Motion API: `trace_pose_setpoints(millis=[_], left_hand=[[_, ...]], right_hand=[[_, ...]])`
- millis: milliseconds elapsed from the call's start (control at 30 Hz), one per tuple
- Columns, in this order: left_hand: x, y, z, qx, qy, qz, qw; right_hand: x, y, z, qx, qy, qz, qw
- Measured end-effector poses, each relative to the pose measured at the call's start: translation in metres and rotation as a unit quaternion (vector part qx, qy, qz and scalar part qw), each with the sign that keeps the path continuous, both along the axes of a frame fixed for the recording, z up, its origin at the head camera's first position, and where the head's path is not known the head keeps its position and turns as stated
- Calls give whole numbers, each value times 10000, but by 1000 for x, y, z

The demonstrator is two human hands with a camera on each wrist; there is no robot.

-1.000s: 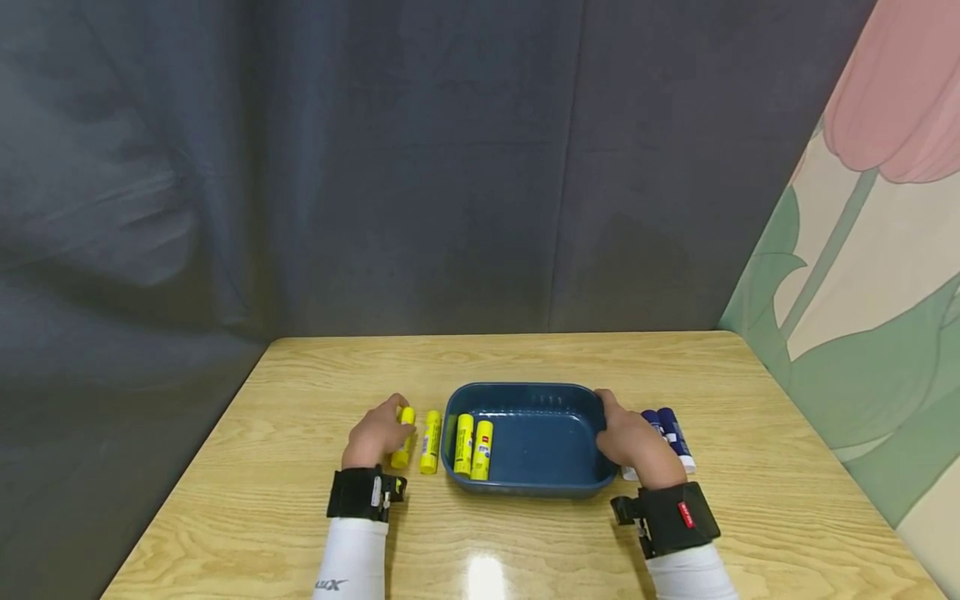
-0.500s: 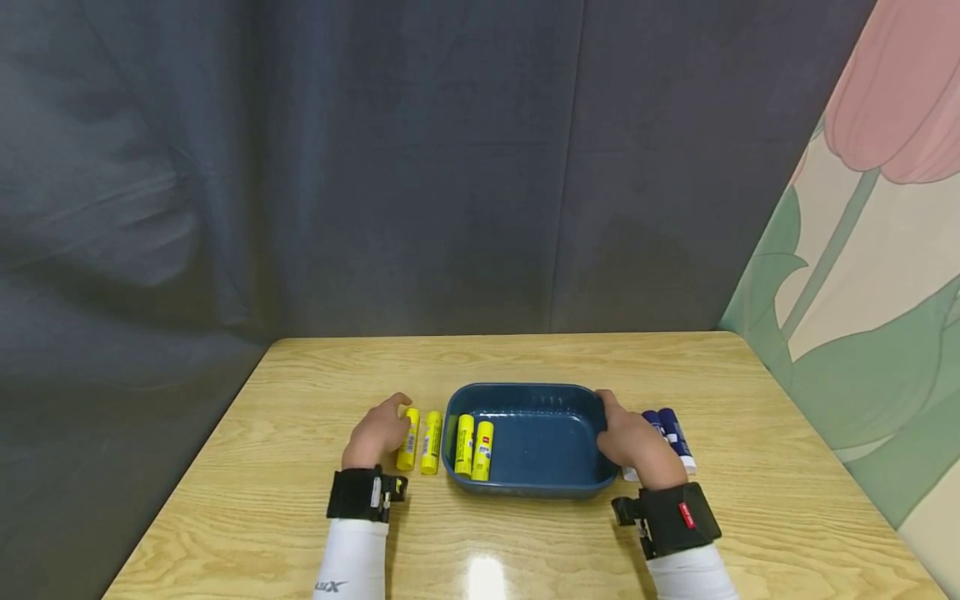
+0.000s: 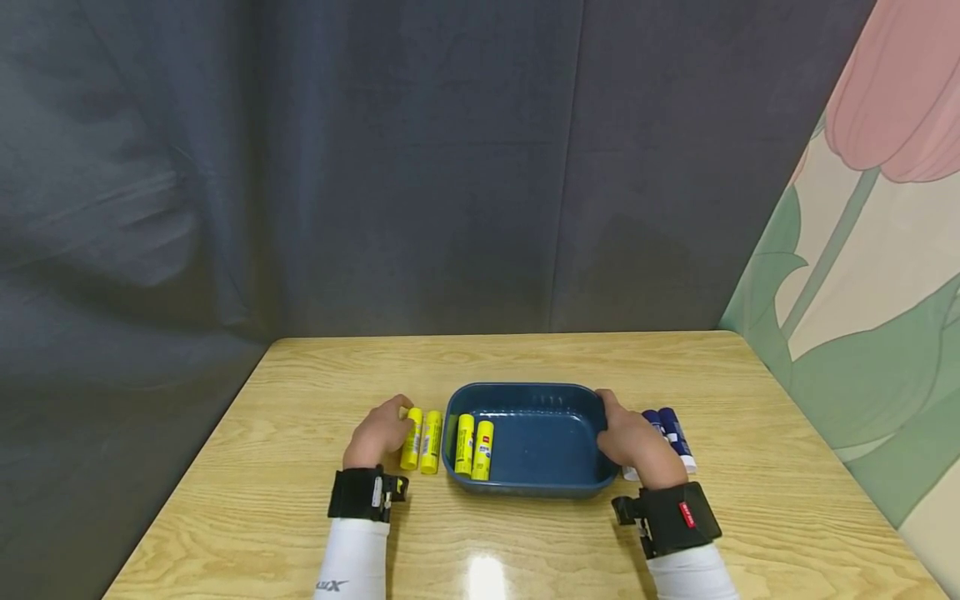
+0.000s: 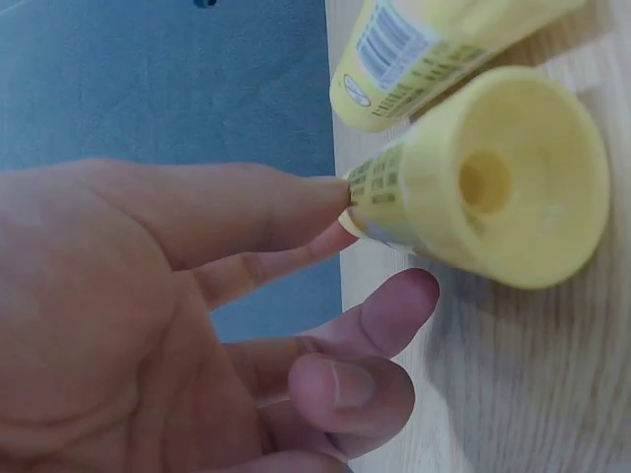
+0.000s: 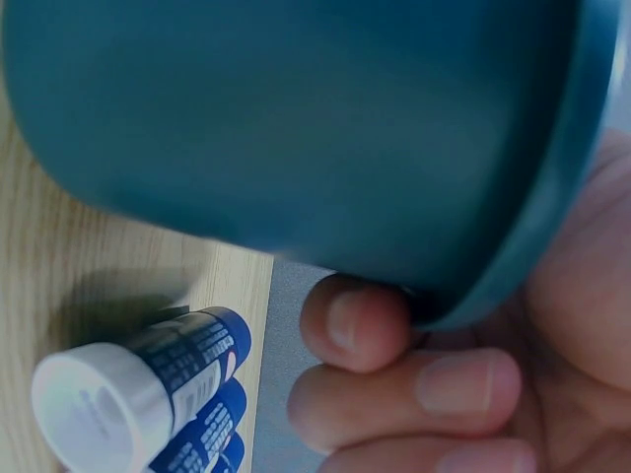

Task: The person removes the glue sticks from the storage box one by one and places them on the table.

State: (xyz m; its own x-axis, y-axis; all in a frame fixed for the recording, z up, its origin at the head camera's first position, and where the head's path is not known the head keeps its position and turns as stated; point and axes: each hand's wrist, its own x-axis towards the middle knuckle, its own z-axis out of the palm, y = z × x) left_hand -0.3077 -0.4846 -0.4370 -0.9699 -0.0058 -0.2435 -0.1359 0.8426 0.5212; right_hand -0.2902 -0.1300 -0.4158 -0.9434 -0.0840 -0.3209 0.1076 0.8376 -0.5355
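On the table, left of the blue dish [image 3: 540,485], two yellow glue sticks lie side by side. My left hand [image 3: 378,432] pinches the far end of the outer yellow glue stick [image 3: 411,440] with thumb and forefinger; its other fingers are loosely bent in the left wrist view. The second yellow glue stick [image 3: 431,443] lies close to the dish's left wall. Inside the dish, along its left side, are two more yellow glue sticks [image 3: 473,448]. At the right end, my right hand [image 3: 633,437] grips the dish's rim, fingers curled beneath it in the right wrist view.
Blue glue sticks [image 3: 675,435] with white ends lie right of the dish, partly hidden by the right hand; the right wrist view shows three. A dark curtain [image 3: 420,208] hangs behind the wooden table [image 3: 315,375], and a flower-painted wall [image 3: 885,333] stands at the right.
The outer yellow glue stick has moved right with my left fingers, close up to the one beside it. My right hand and the dish have stayed put.
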Motion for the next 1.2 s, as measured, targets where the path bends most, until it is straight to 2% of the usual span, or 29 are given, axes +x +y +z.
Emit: trace_pose_setpoints(millis=[700,933,1200], left_hand=[[-1,2,-1,-1,53,-139,9999],[0,2,0,149,-21,29,9999],[-1,2,0,55,24,48,10000]], right_hand=[[0,0,0,-39,-31,28,10000],[0,-1,1,11,-19,75,10000],[0,-1,1,-35,-43,34,10000]])
